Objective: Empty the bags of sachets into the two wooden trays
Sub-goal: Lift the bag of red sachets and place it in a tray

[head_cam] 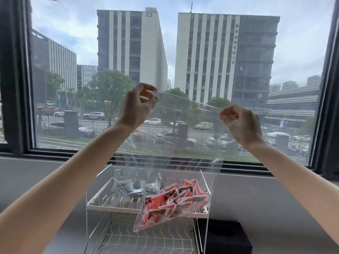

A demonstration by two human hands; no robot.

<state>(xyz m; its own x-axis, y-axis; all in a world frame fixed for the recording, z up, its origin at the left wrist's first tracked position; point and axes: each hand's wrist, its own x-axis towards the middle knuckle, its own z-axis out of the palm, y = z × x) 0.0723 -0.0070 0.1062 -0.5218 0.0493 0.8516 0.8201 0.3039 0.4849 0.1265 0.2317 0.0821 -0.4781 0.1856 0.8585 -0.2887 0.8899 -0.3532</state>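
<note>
Left hand [136, 105] raised in front of the window [183, 52], fingers pinched tight on the left top corner of a clear bag [170, 143]. Bag hangs stretched between both hands, top edge sloping down toward the right. It is see-through (street visible behind it). Its lower part sags over a white wire rack [113, 206] with clear side panels, standing on the grey sill [45, 180]. Red sachets [165, 204] bunch in the bag's bottom, low corner dangling past the rack's upper tier on the front side. Grey-white sachets [122, 189] lie on the left half of that upper tier; whether they're inside the bag or loose on the rack, can't tell. Lower tier is wire grid. Right hand [242, 123] sits lower than the left, also closed in a pinch on the bag's right top corner. Black box [227, 241] just right of the rack's base. 2 forearms bare.
</note>
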